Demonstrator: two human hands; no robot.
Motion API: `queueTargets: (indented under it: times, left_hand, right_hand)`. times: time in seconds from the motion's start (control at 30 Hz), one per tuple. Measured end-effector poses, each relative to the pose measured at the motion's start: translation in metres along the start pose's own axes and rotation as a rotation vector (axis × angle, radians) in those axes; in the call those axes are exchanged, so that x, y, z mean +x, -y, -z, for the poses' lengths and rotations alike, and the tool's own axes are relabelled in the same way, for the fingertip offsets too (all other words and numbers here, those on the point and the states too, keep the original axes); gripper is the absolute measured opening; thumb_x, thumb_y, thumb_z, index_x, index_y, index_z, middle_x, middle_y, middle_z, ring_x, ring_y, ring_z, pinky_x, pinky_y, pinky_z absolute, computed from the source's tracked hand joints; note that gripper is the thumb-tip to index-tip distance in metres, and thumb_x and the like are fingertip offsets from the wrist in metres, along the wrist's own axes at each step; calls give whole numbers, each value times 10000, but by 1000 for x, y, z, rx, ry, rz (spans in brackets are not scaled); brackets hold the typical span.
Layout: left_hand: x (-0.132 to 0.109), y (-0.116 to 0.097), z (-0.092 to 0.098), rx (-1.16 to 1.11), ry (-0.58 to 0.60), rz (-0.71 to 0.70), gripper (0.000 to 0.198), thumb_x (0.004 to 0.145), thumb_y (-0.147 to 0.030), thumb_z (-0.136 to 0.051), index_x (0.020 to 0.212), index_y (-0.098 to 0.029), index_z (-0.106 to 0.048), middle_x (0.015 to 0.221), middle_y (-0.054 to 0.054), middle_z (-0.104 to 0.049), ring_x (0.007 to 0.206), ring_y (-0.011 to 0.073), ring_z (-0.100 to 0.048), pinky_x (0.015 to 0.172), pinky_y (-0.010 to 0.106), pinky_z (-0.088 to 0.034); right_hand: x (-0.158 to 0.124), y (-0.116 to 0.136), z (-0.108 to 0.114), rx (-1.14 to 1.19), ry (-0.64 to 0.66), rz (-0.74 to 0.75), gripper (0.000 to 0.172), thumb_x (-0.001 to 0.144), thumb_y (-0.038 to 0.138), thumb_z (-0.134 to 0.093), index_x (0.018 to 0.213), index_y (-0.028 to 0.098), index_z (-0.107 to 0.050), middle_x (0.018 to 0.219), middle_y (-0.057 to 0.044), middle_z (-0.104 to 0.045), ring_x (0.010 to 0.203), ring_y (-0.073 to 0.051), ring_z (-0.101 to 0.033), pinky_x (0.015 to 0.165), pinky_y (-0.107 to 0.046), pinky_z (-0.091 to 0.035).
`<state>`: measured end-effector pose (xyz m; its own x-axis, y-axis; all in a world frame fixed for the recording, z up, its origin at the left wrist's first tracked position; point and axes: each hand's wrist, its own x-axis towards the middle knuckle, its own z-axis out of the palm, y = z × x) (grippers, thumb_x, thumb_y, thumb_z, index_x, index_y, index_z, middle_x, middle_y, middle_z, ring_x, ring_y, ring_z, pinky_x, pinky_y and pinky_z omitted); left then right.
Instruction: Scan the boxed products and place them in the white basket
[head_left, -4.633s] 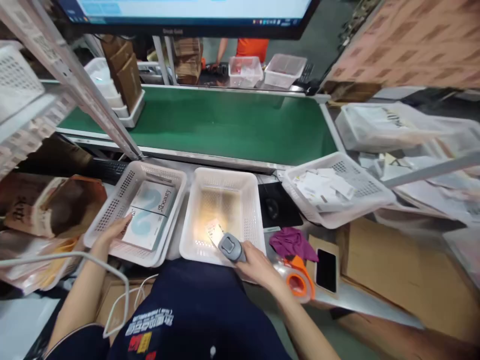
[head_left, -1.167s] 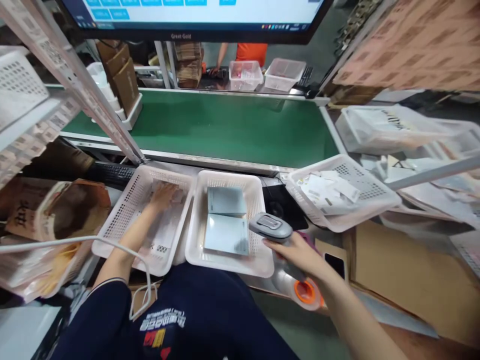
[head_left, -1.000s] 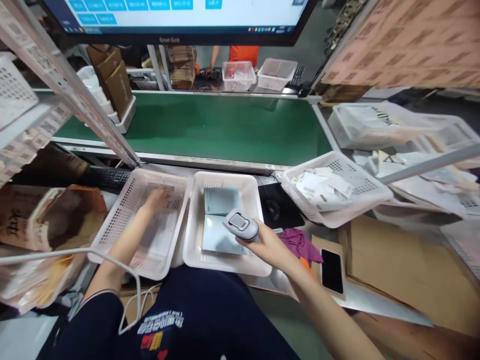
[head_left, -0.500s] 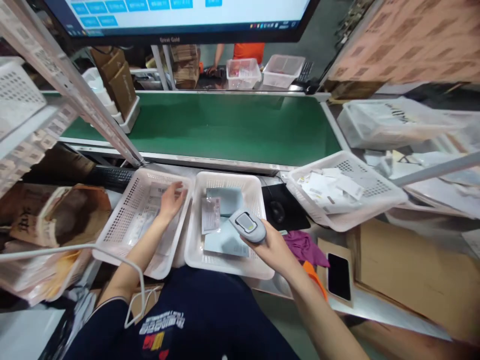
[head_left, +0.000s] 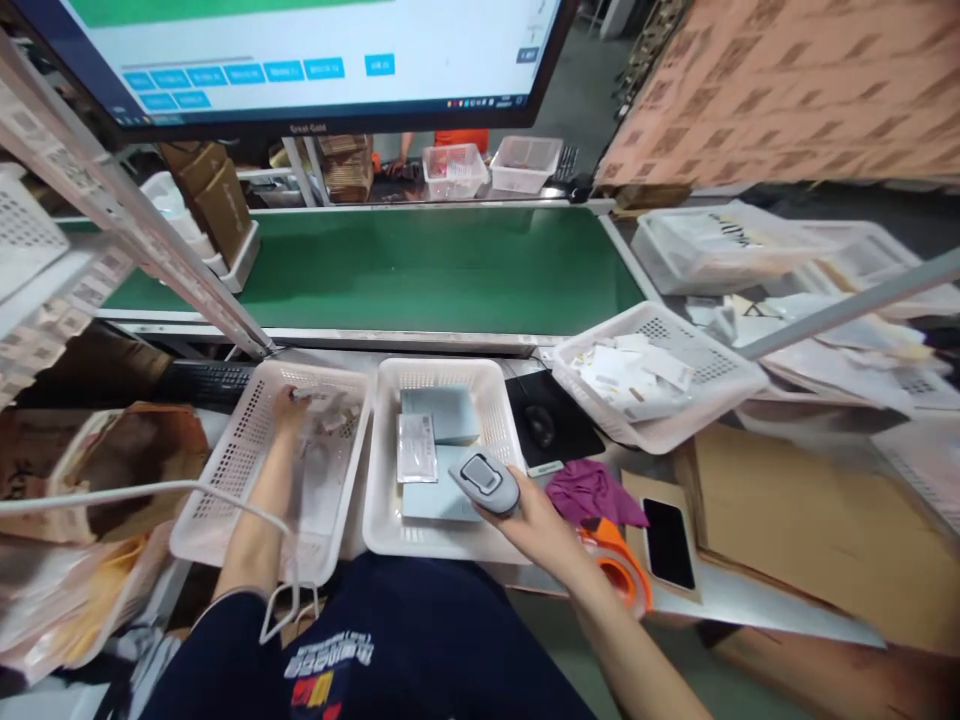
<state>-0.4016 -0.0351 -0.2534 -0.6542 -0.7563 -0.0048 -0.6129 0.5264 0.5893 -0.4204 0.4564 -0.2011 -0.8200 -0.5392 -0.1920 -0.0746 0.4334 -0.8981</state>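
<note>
My right hand [head_left: 534, 524] is closed round a grey barcode scanner [head_left: 485, 481] held over the near right corner of the middle white basket [head_left: 391, 385]. That basket holds two pale blue boxes [head_left: 439, 413] and a small clear packet [head_left: 416, 447] lying on them. My left hand [head_left: 289, 411] reaches into the far end of the left white basket [head_left: 237, 466], fingers curled on small packets there; what it grips is blurred.
A green conveyor belt [head_left: 427, 267] runs behind the baskets under a monitor [head_left: 300, 55]. A third basket of paper slips [head_left: 645, 375] sits right. A mouse on a black pad [head_left: 538, 425], purple cloth [head_left: 591, 490], orange tape dispenser [head_left: 615, 565] and phone [head_left: 667, 541] lie near my right arm.
The two blue boxes moved from the left basket to the middle one, then a clear packet was laid on them. My left hand went back into the left basket. The scanner stays in my right hand.
</note>
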Motion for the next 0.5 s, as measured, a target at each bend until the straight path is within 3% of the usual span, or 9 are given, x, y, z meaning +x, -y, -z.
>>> queueTargets:
  times: [0.07, 0.2, 0.33, 0.5]
  left_hand:
    - [-14, -6, 9, -54, -30, -154, 128, 821, -166, -628, 853, -233, -524, 1067, 123, -741, 1104, 304, -721, 1006, 472, -581]
    - [-61, -16, 12, -178, -105, -650, 155, 890, -339, -696, 810, -243, -603, 1103, 128, -769, 1204, 324, -735, 1121, 550, -582]
    - [-99, -29, -3, -254, -211, -1075, 305, 1029, -439, -634, 786, -257, -661, 972, 87, -795, 1116, 302, -795, 1005, 536, -676]
    - [-117, -44, -21, -249, -243, -1189, 429, 1126, -443, -494, 789, -245, -670, 929, 91, -808, 1099, 274, -815, 1013, 527, -699]
  right_hand:
    - [5, 15, -2, -24, 37, 17, 383, 879, 466, -764, 1143, 194, -708, 1149, -127, -776, 1084, -344, -751, 971, -508, -602]
    - [17, 46, -3, 49, 91, 95, 395, 911, 463, -776, 1191, 197, -693, 1182, -116, -764, 1096, -307, -733, 998, -488, -588]
    - [29, 72, -2, 66, 110, 137, 437, 895, 448, -829, 1218, 191, -690, 1230, -119, -755, 1130, -307, -726, 1056, -505, -581]
    - [42, 78, 8, 43, 74, 84, 449, 874, 383, -854, 1253, 181, -724, 1247, -123, -785, 1188, -326, -734, 1121, -517, -563]
